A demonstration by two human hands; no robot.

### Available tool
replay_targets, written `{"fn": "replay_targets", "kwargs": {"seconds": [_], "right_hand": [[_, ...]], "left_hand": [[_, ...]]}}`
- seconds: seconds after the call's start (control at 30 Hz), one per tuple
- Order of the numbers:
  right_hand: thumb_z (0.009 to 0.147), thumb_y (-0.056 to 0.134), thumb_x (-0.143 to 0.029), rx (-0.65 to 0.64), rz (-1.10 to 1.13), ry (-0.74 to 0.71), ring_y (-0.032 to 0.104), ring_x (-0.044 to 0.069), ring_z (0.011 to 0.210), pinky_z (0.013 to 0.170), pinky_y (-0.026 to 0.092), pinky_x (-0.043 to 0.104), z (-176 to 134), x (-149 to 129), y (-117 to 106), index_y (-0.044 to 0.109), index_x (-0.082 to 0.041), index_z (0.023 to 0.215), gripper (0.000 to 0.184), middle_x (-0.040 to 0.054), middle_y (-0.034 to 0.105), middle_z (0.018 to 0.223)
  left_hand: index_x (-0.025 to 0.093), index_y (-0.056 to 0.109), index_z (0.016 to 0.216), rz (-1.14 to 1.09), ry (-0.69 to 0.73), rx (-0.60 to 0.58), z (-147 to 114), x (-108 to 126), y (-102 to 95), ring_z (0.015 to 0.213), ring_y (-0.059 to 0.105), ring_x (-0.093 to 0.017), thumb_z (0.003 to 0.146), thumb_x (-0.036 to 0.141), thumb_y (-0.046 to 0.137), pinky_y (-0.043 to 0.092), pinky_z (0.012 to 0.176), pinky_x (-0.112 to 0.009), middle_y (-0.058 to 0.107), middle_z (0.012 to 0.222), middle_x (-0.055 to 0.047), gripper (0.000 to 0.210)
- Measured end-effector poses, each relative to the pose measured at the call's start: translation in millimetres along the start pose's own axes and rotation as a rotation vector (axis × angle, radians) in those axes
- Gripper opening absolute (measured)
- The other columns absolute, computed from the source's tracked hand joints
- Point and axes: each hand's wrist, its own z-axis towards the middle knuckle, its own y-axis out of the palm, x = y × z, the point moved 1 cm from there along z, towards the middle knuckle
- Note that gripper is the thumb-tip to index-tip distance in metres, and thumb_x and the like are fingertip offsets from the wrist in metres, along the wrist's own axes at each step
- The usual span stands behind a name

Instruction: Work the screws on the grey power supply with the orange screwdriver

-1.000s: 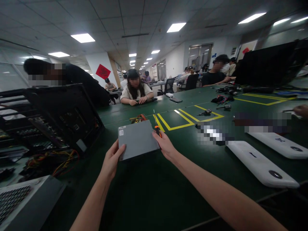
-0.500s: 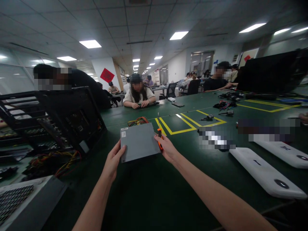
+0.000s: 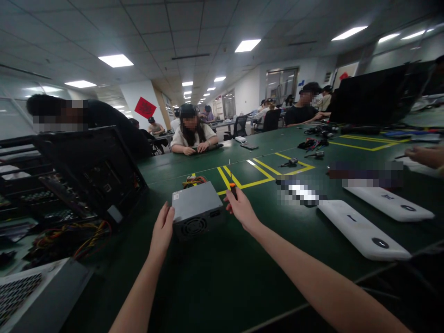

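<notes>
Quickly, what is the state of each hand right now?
Left hand: open, at the left side of the power supply unit.
Right hand: closed, holding the orange-and-black screwdriver.

The person's own hands number two: one left hand (image 3: 162, 226) and one right hand (image 3: 244, 212). There is one screwdriver (image 3: 232, 186) and one grey power supply (image 3: 197, 201). The bench (image 3: 194, 282) carries one open black case (image 3: 95, 169), one grey perforated box (image 3: 52, 296), two white slabs (image 3: 364, 230) with black discs, and at least three cable bundles (image 3: 194, 181). One red diamond (image 3: 144, 107) hangs behind.
</notes>
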Motion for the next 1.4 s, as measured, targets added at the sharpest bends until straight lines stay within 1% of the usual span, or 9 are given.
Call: {"fn": "replay_targets", "kwargs": {"seconds": [0.07, 0.13, 0.2, 0.27, 0.37, 0.53, 0.73, 1.1, 1.4], "right_hand": [[0.076, 0.055, -0.040, -0.053, -0.030, 0.010, 0.041, 0.006, 0.043, 0.038, 0.026, 0.018, -34.0, -8.6, -10.5, 0.054, -0.019, 0.079, 0.022, -0.0047, 0.052, 0.059], [0.080, 0.047, -0.045, -0.161, 0.006, 0.138, 0.039, 0.006, 0.043, 0.037, 0.022, 0.017, -71.3, -8.3, -18.1, 0.052, -0.020, 0.085, 0.025, -0.0052, 0.050, 0.060], [0.080, 0.045, -0.042, -0.222, 0.049, 0.315, 0.041, 0.006, 0.043, 0.037, 0.021, 0.017, -102.7, 0.5, -21.5, 0.049, -0.020, 0.088, 0.023, -0.0044, 0.051, 0.062], [0.077, 0.049, -0.038, -0.215, 0.083, 0.426, 0.039, 0.005, 0.041, 0.036, 0.017, 0.016, -121.5, 12.8, -21.2, 0.047, -0.019, 0.084, 0.020, -0.0045, 0.050, 0.061], [0.075, 0.051, -0.039, -0.164, 0.145, 0.438, 0.039, 0.005, 0.041, 0.036, 0.016, 0.017, -126.9, 25.7, -17.1, 0.047, -0.019, 0.083, 0.022, -0.0040, 0.050, 0.061], [0.075, 0.050, -0.034, -0.138, 0.205, 0.498, 0.041, 0.004, 0.041, 0.037, 0.016, 0.016, -118.3, 27.4, -12.9, 0.047, -0.018, 0.082, 0.018, -0.0031, 0.051, 0.060], [0.079, 0.046, -0.031, -0.127, 0.222, 0.487, 0.042, 0.005, 0.042, 0.038, 0.019, 0.016, -113.3, 29.4, -8.3, 0.047, -0.018, 0.083, 0.014, -0.0025, 0.051, 0.061], [0.080, 0.044, -0.036, -0.177, 0.060, 0.313, 0.040, 0.004, 0.042, 0.036, 0.019, 0.016, -114.6, 31.8, 1.9, 0.042, -0.020, 0.079, 0.016, -0.0043, 0.052, 0.065], [0.076, 0.048, -0.038, -0.177, 0.083, 0.383, 0.038, 0.004, 0.044, 0.037, 0.016, 0.017, -123.6, 23.9, -18.6, 0.045, -0.019, 0.084, 0.021, -0.0029, 0.052, 0.065]], "left_hand": [[0.020, 0.046, 0.123, 0.169, 0.219, 0.085, -7.0, 6.8, -1.2, 0.120, 0.041, -0.024, 0.080, 0.044, 0.047, 0.031, 0.100, -0.042, 0.046, 0.128, -0.011, 0.049], [0.019, 0.051, 0.117, 0.333, 0.441, 0.144, -15.8, 15.6, 2.7, 0.114, 0.045, -0.024, 0.080, 0.038, 0.049, 0.036, 0.096, -0.043, 0.051, 0.119, -0.011, 0.041], [0.018, 0.054, 0.111, 0.419, 0.635, 0.139, -24.9, 24.2, 11.7, 0.110, 0.047, -0.023, 0.080, 0.031, 0.050, 0.038, 0.094, -0.042, 0.052, 0.114, -0.011, 0.033], [0.019, 0.055, 0.106, 0.476, 0.782, 0.110, -32.8, 30.4, 23.0, 0.108, 0.048, -0.023, 0.080, 0.026, 0.050, 0.039, 0.092, -0.043, 0.053, 0.113, -0.011, 0.028], [0.020, 0.055, 0.102, 0.576, 0.895, 0.071, -40.5, 33.4, 36.5, 0.109, 0.047, -0.025, 0.080, 0.022, 0.051, 0.039, 0.088, -0.044, 0.054, 0.111, -0.011, 0.023], [0.020, 0.057, 0.097, 0.677, 0.935, 0.054, -45.2, 32.0, 42.6, 0.112, 0.045, -0.026, 0.080, 0.021, 0.051, 0.038, 0.086, -0.043, 0.054, 0.112, -0.011, 0.018], [0.021, 0.060, 0.093, 0.709, 0.982, 0.043, -47.2, 33.9, 46.0, 0.113, 0.045, -0.026, 0.080, 0.021, 0.052, 0.035, 0.089, -0.044, 0.055, 0.112, -0.010, 0.015], [0.020, 0.062, 0.091, 0.772, 1.011, 0.056, -48.8, 47.7, 53.5, 0.116, 0.043, -0.026, 0.080, 0.017, 0.051, 0.030, 0.094, -0.045, 0.056, 0.112, -0.010, 0.016], [0.019, 0.064, 0.091, 0.800, 1.010, 0.058, -51.7, 43.3, 49.7, 0.115, 0.044, -0.027, 0.079, 0.017, 0.051, 0.031, 0.094, -0.044, 0.056, 0.111, -0.011, 0.017]]}}
